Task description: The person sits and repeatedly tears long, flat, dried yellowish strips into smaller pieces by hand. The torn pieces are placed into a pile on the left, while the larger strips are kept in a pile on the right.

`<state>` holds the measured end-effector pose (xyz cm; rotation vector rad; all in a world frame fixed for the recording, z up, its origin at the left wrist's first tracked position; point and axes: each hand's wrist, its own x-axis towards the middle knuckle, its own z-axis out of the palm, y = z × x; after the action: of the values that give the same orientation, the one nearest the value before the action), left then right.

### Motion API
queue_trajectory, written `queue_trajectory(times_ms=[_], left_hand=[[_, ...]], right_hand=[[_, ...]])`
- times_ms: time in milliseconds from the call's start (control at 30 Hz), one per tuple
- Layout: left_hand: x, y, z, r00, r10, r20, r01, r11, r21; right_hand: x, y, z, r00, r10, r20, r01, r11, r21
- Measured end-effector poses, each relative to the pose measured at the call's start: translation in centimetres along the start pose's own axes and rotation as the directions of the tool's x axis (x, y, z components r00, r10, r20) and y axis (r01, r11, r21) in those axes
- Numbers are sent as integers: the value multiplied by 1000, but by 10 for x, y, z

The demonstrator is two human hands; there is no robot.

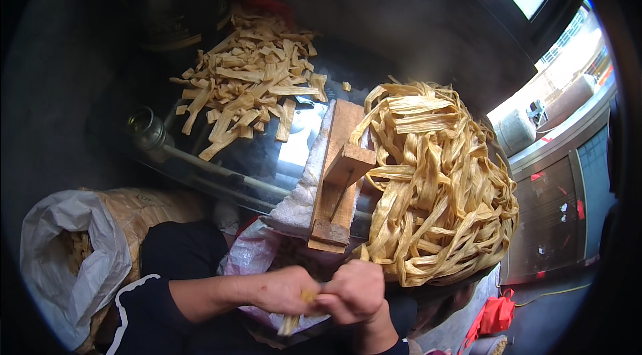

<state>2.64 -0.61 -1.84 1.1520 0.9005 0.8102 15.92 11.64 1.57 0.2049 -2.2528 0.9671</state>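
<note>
My left hand (288, 290) is closed on a pale yellow dried strip (289, 325), probably dried tofu skin, whose end hangs below the fist. Touching it is my right hand (353, 290), a closed fist with a bit of strip showing above; how the strip runs between the two is hidden. Just beyond them a wooden block frame (337, 154) with a thin metal blade or wire across it rests on a white towel (301, 199). To its right lies a large heap of long folded strips (436, 179). Short cut pieces (251, 84) are piled at the upper left.
A glass-topped table (220, 179) carries the piles. At its left edge stands a glass jar (149, 129). An open white-lined sack (75, 264) with strips inside is at the lower left. Another woven bag (256, 249) lies under my hands. A red bag (491, 317) hangs at the lower right.
</note>
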Motion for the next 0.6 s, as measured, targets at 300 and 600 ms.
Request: queue_trajectory(times_ms=[300, 600], left_hand=[[-11, 25, -23, 734, 654, -183, -236, 499, 834], [-8, 18, -22, 545, 838, -25, -253, 193, 948]], right_hand=[[-14, -8, 10, 637, 752, 168, -756, 567, 326], [-27, 1, 23, 404, 726, 557, -631, -220, 744]])
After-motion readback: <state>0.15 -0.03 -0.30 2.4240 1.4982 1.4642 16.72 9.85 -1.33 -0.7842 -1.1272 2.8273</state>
